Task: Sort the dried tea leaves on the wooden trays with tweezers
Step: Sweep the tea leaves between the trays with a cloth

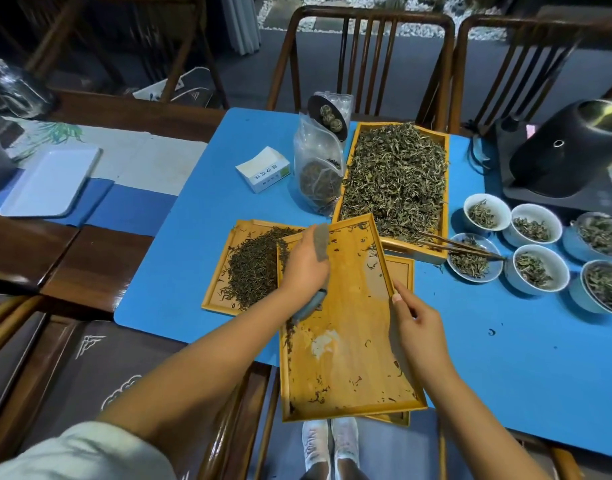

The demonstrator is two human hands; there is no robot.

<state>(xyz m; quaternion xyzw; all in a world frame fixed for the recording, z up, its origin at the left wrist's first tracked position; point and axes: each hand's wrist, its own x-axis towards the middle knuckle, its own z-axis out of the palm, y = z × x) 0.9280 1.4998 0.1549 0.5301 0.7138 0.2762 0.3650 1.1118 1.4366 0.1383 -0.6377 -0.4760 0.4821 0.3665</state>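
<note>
A nearly bare wooden tray (349, 341) with a few stray leaves is tilted over the table's near edge. My right hand (418, 330) grips its right rim. My left hand (304, 265) holds a grey-blue scoop-like tool (321, 242) against the tray's upper left part. Beside that sits a second tray (214, 289) holding a pile of dark tea leaves (252, 268). A long tray (444, 188) at the back is full of greenish leaves (398, 174). Wooden tweezers (460, 247) lie untouched across that tray's corner and a bowl.
Several white bowls (554, 282) with sorted leaves stand at the right on the blue mat (193, 237). A plastic bag of tea (316, 168), a small white box (263, 169) and a black kettle stand (561, 157) sit behind. Another tray (401, 271) lies under the tilted one. Chairs line the far side.
</note>
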